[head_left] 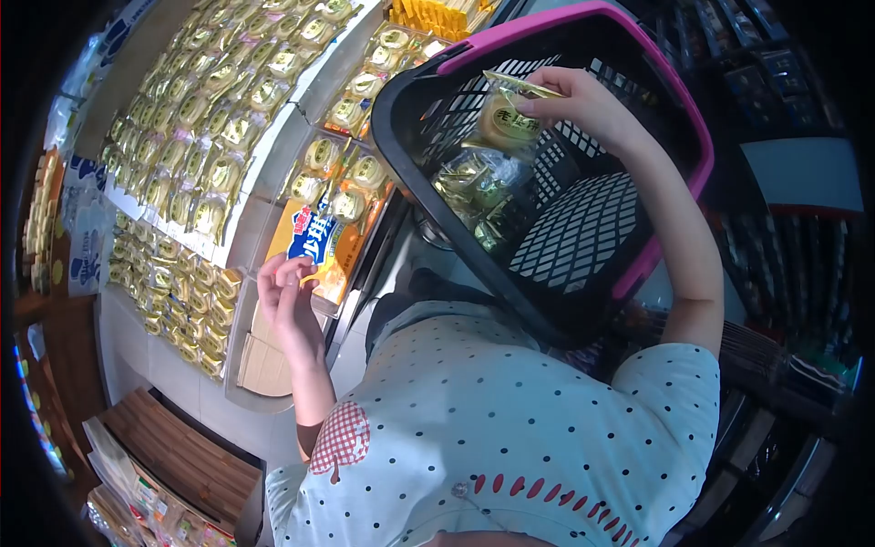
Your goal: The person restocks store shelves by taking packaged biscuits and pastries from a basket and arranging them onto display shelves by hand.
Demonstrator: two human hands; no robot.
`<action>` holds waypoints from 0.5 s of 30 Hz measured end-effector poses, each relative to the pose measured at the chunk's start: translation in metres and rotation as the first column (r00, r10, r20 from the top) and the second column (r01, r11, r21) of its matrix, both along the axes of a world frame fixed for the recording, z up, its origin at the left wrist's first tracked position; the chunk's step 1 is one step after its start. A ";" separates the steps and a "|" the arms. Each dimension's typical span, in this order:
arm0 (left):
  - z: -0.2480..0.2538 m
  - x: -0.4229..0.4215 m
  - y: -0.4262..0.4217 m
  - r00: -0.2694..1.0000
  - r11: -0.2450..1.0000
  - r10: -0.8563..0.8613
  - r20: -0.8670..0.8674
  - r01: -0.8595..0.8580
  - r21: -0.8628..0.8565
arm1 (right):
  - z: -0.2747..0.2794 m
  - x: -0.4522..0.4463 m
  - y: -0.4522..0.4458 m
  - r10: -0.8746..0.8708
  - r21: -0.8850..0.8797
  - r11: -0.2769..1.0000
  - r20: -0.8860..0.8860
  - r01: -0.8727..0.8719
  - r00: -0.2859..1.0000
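My right hand (576, 105) pinches the top edge of a clear and gold wrapper with a round packaged pastry (510, 123) inside. The pastry hangs over the black shopping basket (437, 214), which has a pink handle (529, 29). Several more wrapped packets (478, 187) lie inside the basket, at its near left side. On the other side, my left hand (292, 305) has loosely curled fingers, slightly apart, and no object shows in them. It is beside an orange box (337, 260) with blue and white lettering, which has wrapped pastries (349, 202) at its upper end.
Rows of individually wrapped pastries (196, 137) cover the display at the left, with more packets (187, 305) below. Yellow-orange packs (437, 16) stand at the top. A wooden shelf (182, 447) is at lower left, dark racks (775, 273) at right.
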State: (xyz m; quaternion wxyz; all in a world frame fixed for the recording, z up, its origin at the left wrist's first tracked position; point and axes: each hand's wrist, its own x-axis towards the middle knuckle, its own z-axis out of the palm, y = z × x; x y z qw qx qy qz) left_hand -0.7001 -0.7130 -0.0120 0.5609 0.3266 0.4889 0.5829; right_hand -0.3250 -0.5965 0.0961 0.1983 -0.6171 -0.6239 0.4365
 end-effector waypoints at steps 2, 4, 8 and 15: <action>-0.005 -0.002 0.000 0.998 0.997 0.055 0.039 -0.052 -0.059 | -0.032 0.016 0.016 0.052 -0.012 0.999 0.148 -0.051 0.988; -0.010 -0.001 0.000 0.998 0.996 0.039 0.045 -0.036 -0.078 | -0.071 0.026 0.022 0.147 -0.039 0.989 0.360 -0.142 0.921; -0.012 0.008 0.002 1.000 0.991 0.005 0.030 -0.001 -0.134 | -0.141 0.007 0.028 0.402 -0.277 0.915 0.549 -0.294 0.733; -0.019 0.008 0.005 1.000 0.988 0.005 -0.014 -0.007 -0.157 | -0.230 -0.024 0.050 0.632 -0.513 0.771 0.544 -0.376 0.552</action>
